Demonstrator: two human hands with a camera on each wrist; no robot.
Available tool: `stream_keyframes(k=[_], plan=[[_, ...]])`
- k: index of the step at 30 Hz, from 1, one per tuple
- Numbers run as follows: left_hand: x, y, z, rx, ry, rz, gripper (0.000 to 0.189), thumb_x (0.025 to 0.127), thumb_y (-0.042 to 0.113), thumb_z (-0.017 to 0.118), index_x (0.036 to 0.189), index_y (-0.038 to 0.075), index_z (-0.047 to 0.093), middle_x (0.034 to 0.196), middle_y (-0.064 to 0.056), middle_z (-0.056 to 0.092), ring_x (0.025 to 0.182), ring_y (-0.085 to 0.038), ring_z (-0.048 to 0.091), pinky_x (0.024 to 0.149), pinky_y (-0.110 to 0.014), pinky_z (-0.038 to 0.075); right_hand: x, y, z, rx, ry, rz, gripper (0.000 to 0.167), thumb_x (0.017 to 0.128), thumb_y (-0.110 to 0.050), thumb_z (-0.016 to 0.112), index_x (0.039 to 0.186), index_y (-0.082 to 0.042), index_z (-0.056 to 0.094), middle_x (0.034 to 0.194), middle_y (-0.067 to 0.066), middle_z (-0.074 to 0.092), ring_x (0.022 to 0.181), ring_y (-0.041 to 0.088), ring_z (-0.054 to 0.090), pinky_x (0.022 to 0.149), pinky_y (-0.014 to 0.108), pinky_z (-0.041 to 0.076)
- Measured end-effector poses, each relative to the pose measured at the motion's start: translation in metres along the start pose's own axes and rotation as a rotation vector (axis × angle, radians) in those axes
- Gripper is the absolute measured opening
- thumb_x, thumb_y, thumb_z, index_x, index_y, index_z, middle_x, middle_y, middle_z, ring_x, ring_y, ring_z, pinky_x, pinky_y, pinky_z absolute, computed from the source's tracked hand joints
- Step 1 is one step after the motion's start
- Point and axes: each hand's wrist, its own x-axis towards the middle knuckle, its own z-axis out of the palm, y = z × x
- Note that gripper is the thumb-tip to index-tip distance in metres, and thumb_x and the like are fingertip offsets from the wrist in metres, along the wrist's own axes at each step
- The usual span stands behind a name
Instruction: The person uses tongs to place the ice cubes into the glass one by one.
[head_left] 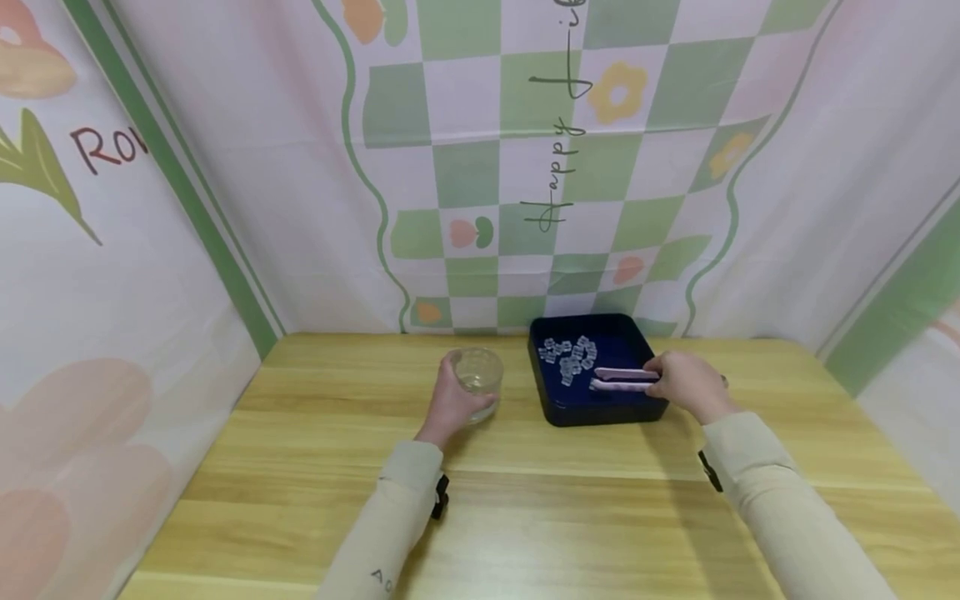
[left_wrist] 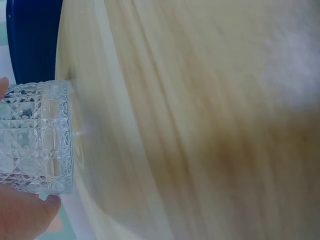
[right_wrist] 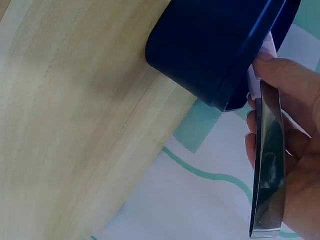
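Observation:
My left hand (head_left: 450, 402) holds a clear glass (head_left: 480, 368) on the table, left of a dark blue square tray (head_left: 603, 413). The left wrist view shows the cut pattern on the glass (left_wrist: 30, 135), with the thumb and a fingertip on opposite sides. My right hand (head_left: 690, 385) pinches tongs (head_left: 624, 386) whose pale pink arms reach over the right side of the tray. Their tips are slightly apart, near several small clear pieces that look like ice cubes (head_left: 576, 360). In the right wrist view, the shiny metal end of the tongs (right_wrist: 270, 170) lies along the palm.
The wooden table (head_left: 495, 533) carries the tray and glass near its back edge. Behind it hangs a green-and-white checked cloth (head_left: 528, 167) with printed flowers and lettering. More printed cloth (head_left: 97, 350) stands along the left side.

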Motion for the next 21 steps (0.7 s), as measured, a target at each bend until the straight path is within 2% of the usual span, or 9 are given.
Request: stream_keyframes(k=[14, 21], plan=[[-0.0018, 0.006, 0.0027, 0.01, -0.013, 0.013, 0.102, 0.064, 0.008, 0.085, 0.146, 0.002, 0.024, 0.144, -0.024, 0.04, 0.133, -0.041, 0.042, 0.112, -0.055, 0.036, 0.0049, 0.0003, 0.0049, -0.026, -0.01, 0.002, 0.023, 0.074, -0.013, 0.073, 0.094, -0.001, 0.073, 0.086, 0.015, 0.072, 0.073, 0.027, 0.062, 0.063, 0.046, 0.052], [0.0, 0.0027, 0.0053, 0.033, -0.016, 0.034, 0.103, 0.063, 0.008, 0.086, 0.146, 0.003, 0.025, 0.143, -0.024, 0.041, 0.133, -0.04, 0.043, 0.113, -0.053, 0.036, 0.0044, -0.001, 0.0048, -0.007, -0.025, 0.016, 0.022, 0.075, -0.012, 0.072, 0.094, -0.001, 0.073, 0.083, 0.014, 0.071, 0.067, 0.022, 0.057, 0.058, 0.039, 0.049]])
